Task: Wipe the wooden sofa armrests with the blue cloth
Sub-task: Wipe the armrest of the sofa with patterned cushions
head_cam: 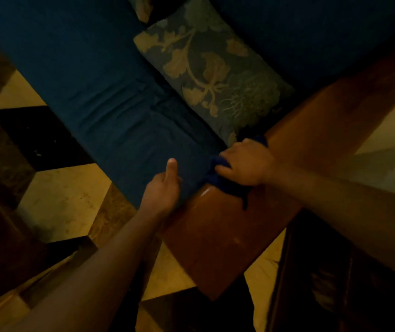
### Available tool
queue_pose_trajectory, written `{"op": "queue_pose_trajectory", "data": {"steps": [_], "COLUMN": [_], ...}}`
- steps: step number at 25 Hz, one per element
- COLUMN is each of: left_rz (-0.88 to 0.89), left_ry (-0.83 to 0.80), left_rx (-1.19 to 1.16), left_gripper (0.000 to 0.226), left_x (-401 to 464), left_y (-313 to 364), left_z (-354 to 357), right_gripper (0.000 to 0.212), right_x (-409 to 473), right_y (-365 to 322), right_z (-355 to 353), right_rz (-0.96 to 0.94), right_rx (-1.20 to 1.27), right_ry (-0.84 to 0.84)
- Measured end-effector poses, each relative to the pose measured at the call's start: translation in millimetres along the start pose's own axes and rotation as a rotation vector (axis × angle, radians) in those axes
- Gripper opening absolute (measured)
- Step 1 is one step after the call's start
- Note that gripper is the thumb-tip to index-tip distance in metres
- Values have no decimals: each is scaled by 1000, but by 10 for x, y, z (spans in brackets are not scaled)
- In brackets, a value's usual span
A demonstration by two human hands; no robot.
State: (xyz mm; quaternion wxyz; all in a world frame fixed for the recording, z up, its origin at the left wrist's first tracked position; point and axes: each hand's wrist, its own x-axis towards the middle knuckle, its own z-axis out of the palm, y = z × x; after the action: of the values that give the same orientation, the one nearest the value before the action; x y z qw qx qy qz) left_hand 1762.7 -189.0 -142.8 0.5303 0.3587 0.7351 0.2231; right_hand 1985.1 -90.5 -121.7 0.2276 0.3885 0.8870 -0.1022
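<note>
The cloth (pixel 225 185) is held under the right hand (pixel 245 164), whose fingers are curled over it and press it on the armrest (pixel 218 236). The cloth is bunched at the inner edge of the armrest, beside the seat cushion (pixel 110 92); one corner of it hangs toward the near end of the wood, and a small part is seen past the knuckles on the far side. The left hand (pixel 164 190) is placed at the corner of the seat cushion, just beside the armrest edge, with the thumb raised; its fingers are hidden under the cushion edge, so it cannot be told if something is gripped. The armrest runs as a broad wooden band from the near end up to the right, and much bare wood is left on both sides of the cloth. A patterned pillow (pixel 211 75) is leaned against the inner edge of the armrest, close to the right hand. A tiled floor (pixel 64 207) is seen below the sofa front edge.
</note>
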Motion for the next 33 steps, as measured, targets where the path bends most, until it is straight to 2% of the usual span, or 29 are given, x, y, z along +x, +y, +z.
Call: {"op": "queue_pose_trajectory", "data": {"steps": [4,6,9,12,16,18,20,21,22,23,24,25,26,27,29,31,33], "left_rz": [-82,-138,-118,-61,-83,-95,-120,-150,-222,-329,-451,-557,-610,-635,-659,-667,-628], "left_ry": [-23,-24,-6,71,195,261,333,350,382,397,368,288,225,176,79,-3,-45], "left_rx": [3,20,179,386,443,438,404,307,102,-218,-638,-1020,-1264,-1356,-1306,-1285,-1367], "left_gripper": [84,82,76,78,72,66,64,65,68,71,72,72,72,72,71,67,62], "left_x": [289,379,401,219,-104,-353,-619,-736,-829,-899,-948,-1022,-1130,-1238,-1468,-1792,-2093], "left_y": [443,576,654,613,348,150,-96,-206,-327,-434,-503,-609,-733,-827,-929,-984,-1100], "left_z": [682,884,991,921,597,428,294,243,190,153,128,91,51,26,-38,-172,-359], "right_gripper": [49,51,50,51,57,56,51,48,47,49,56,63,68,70,68,63,60], "right_x": [171,200,196,158,-23,-140,-244,-320,-417,-533,-645,-765,-894,-1003,-1091,-1091,-1102], "right_y": [1501,2106,2652,2696,2144,1457,445,-106,-656,-1139,-1531,-1859,-2113,-2256,-2328,-2403,-2605], "right_z": [-8,-19,-77,-66,-140,-113,-20,73,191,332,461,581,653,687,653,566,414], "right_rz": [141,207,286,287,355,330,221,157,96,44,10,-21,-58,-113,-239,-272,-247], "right_rx": [57,57,59,85,20,61,113,168,227,281,309,301,268,210,127,259,520], "right_ry": [-98,-156,-145,-119,14,123,231,274,315,351,368,370,355,331,252,137,20]}}
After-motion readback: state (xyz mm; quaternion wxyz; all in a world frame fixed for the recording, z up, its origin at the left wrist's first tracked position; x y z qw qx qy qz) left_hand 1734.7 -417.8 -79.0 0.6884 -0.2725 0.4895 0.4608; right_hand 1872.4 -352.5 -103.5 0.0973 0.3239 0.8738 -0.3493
